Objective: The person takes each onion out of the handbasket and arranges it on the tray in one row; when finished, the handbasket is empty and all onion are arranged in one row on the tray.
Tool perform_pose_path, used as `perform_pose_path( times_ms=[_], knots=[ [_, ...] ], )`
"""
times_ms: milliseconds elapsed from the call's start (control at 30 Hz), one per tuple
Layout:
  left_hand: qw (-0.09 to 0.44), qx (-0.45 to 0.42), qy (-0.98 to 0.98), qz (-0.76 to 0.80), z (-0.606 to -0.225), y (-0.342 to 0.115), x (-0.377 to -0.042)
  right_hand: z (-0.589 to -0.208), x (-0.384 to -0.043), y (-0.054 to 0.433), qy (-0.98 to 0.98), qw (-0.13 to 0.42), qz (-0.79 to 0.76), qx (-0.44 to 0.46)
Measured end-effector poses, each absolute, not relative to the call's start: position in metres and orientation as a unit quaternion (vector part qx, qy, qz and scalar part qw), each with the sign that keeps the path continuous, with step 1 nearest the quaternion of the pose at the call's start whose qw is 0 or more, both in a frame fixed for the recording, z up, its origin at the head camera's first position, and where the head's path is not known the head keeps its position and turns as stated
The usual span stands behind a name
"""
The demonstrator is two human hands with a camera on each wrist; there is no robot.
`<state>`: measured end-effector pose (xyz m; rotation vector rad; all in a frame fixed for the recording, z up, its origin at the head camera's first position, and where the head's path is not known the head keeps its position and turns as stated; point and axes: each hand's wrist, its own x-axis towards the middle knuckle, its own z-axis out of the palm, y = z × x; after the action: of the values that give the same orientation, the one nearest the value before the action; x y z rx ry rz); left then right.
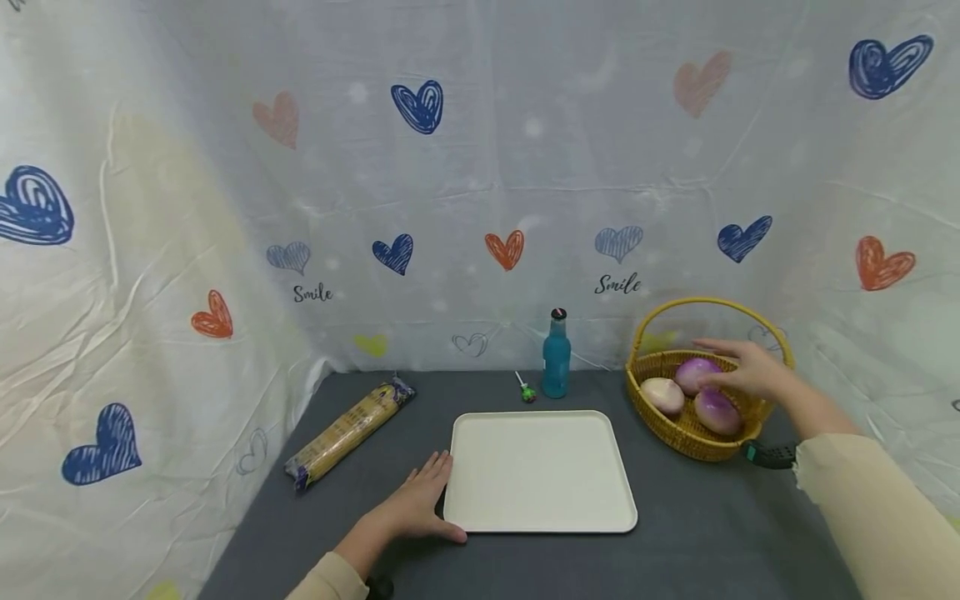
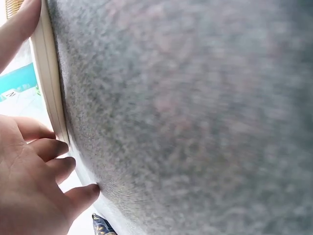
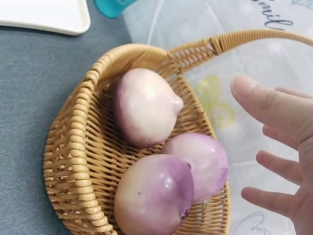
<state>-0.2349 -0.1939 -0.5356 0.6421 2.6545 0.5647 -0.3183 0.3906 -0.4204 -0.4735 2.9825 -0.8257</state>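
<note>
Clock read from tray centre. Your left hand (image 1: 420, 504), thumb and fingers spread wide, touches the cream tray (image 1: 540, 473) along nine to eight. Noodle packet (image 1: 348, 433) lies between nine and ten. At two, wicker basket (image 1: 686, 446) holds three onions (image 1: 717, 412); your right hand (image 1: 753, 372) hovers above, fingers wide, apart from them. Lollipop (image 1: 528, 391), blue bottle (image 1: 556, 362) near twelve.

Blue bottle (image 1: 557, 365) (upright) beside lollipop (image 1: 528, 394)
</note>
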Motion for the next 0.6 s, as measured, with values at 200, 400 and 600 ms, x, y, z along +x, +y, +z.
perform_pose_path(
  times_ms=[200, 400, 600],
  knots=[
    [0.179, 0.218, 0.938, 0.2, -0.534, -0.193, -0.232, -0.425, -0.325, 0.391, 0.957, 0.013, -0.251, -0.148],
    [0.186, 0.208, 0.938, 0.205, -0.535, -0.192, -0.23, -0.435, -0.336, 0.393, 0.959, 0.016, -0.24, -0.153],
    [0.184, 0.212, 0.937, 0.208, -0.536, -0.192, -0.23, -0.44, -0.344, 0.394, 0.955, 0.031, -0.255, -0.151]
  ],
)
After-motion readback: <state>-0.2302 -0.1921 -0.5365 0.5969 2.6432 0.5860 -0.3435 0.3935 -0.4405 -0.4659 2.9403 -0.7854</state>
